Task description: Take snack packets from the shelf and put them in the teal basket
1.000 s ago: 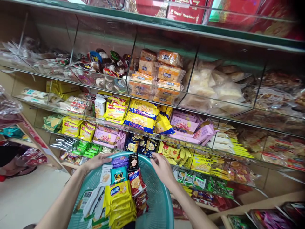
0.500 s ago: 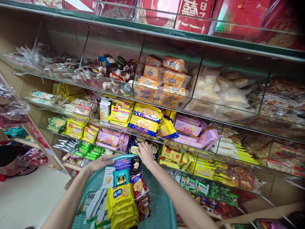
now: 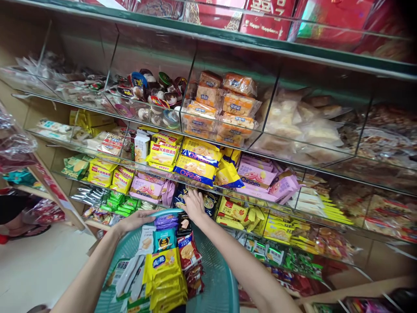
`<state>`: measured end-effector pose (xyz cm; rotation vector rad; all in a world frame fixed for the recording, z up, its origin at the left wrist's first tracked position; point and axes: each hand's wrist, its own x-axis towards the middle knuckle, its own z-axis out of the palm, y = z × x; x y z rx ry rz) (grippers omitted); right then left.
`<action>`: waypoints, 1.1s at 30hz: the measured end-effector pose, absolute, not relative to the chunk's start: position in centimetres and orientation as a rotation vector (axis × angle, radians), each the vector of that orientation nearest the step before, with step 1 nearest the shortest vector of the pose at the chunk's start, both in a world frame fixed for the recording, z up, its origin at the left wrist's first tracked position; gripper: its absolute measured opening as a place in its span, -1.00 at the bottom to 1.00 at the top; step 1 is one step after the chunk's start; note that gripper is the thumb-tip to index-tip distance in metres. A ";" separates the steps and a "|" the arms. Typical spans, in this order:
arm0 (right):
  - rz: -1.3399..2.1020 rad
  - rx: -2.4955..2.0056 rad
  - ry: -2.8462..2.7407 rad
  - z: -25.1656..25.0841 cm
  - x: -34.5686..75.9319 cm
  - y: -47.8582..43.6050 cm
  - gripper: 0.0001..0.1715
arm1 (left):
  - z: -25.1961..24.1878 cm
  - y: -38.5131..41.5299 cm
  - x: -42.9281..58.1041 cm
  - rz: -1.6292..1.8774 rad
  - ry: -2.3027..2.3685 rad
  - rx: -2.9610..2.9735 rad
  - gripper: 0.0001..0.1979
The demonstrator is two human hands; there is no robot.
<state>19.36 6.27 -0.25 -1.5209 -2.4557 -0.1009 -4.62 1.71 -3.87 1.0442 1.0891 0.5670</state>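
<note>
My left hand (image 3: pixel 137 220) is closed over the far left rim of a teal plastic basket (image 3: pixel 223 278). Inside the basket lie yellow snack packets (image 3: pixel 166 271), a teal packet (image 3: pixel 164 240), a purple packet (image 3: pixel 167 221), red packets (image 3: pixel 189 252), a black packet (image 3: pixel 184 224) and pale packets at the left. Beyond the rim, my right hand (image 3: pixel 194 205) reaches into a shelf bin of dark blue snack packets (image 3: pixel 210 202). Its fingers bend down onto one of them, and the fingertips are partly hidden.
Clear dividers split the shelf rows (image 3: pixel 228 150) into bins. Yellow and blue wafer packs (image 3: pixel 197 167) sit just above my right hand, with lilac packs (image 3: pixel 148 187) to its left and yellow packets (image 3: pixel 233 211) to its right. A person's foot (image 3: pixel 31 230) shows at far left.
My right hand has shifted slightly left and its fingers dip lower among the dark blue packets. The basket and my left hand have moved slightly left.
</note>
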 end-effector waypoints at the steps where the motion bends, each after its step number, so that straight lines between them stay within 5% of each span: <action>1: -0.096 -1.519 -2.451 -0.2 19.4 6.2 -0.71 | -3.9 1.8 -4.6 0.563 1.101 1.041 -0.20; 9: -0.009 -1.571 -2.348 -0.7 20.3 6.1 -0.68 | -3.5 1.2 -4.4 0.562 1.119 1.001 -0.12; 25: 0.099 -1.410 -2.169 2.6 23.1 2.3 -0.77 | -3.8 1.3 -4.2 0.583 1.064 1.074 -0.30; 28: 0.319 -1.321 -1.963 3.8 24.8 -0.5 -0.77 | -3.7 1.4 -4.2 0.576 1.073 1.083 -0.31; 33: 1.179 -1.302 -1.496 3.1 27.5 -5.8 -0.65 | -3.8 1.7 -4.2 0.584 1.100 1.092 -0.27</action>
